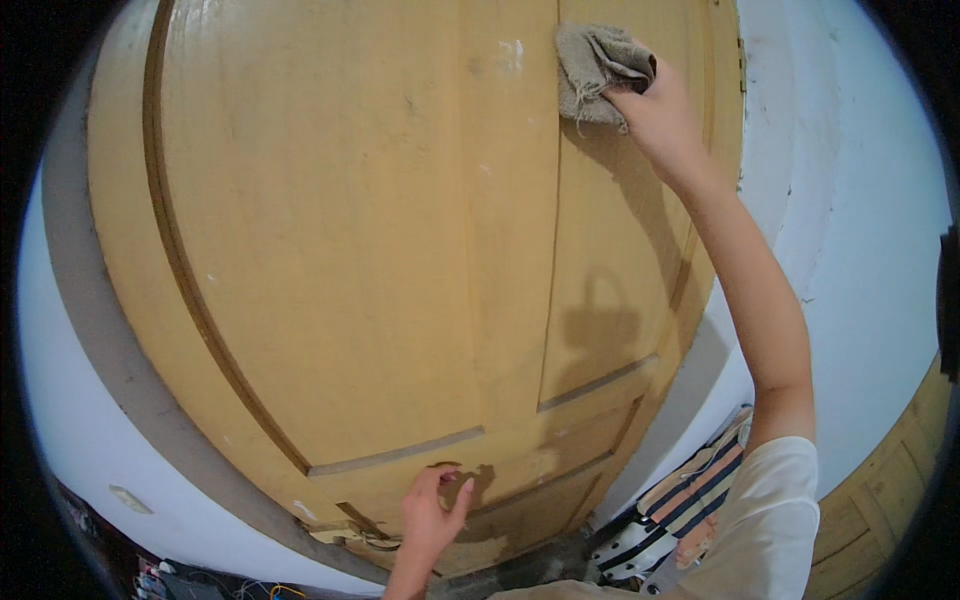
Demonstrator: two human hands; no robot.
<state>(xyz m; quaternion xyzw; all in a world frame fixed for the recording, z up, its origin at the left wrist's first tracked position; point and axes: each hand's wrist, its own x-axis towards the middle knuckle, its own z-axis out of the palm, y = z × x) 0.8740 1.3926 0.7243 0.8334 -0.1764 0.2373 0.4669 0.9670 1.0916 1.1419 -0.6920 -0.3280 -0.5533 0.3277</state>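
A folded grey-brown cloth (592, 78) with frayed edges is bunched in my right hand (655, 110). That arm reaches up and presses the cloth against the upper right panel of a yellow wooden door (380, 250). Lower down, my left hand (432, 510) is raised in front of the door with its fingers curved and thumb apart; nothing shows between them. A metal door handle (375, 543) lies just left of that hand. Small white marks (512, 57) and dark smudges dot the door's surface.
White wall (840, 160) flanks the door on the right, with a grey frame strip (110, 300) on the left. Striped fabric (700, 480) lies at the lower right. A white wall plate (130, 499) and cables (280, 590) sit at the lower left. Another wooden door (890, 490) shows at the far right.
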